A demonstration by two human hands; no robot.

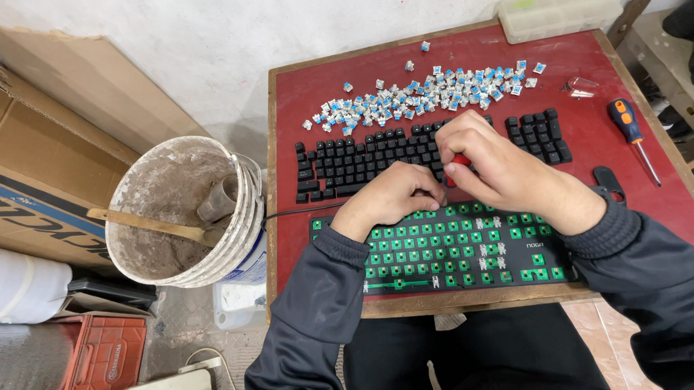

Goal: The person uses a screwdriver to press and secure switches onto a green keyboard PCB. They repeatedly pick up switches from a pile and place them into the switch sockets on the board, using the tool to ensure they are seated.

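Switch removal in hand; red-handled tool (459, 160) pinched in right hand (492, 162); left hand (394, 197) curled, pressed on stripped keyboard (443, 249); steady vertical pull judged needed.

At the centre of the frame a dark red counter (295, 88) is showing, carrying black keycaps (361, 159), a green-squared black keyboard frame (443, 249), and blue-and-white switches (421, 94) scattered above. An orange-and-blue screwdriver (631, 128) is lying at right; a red tool (459, 163) is peeking between fingers (470, 147).
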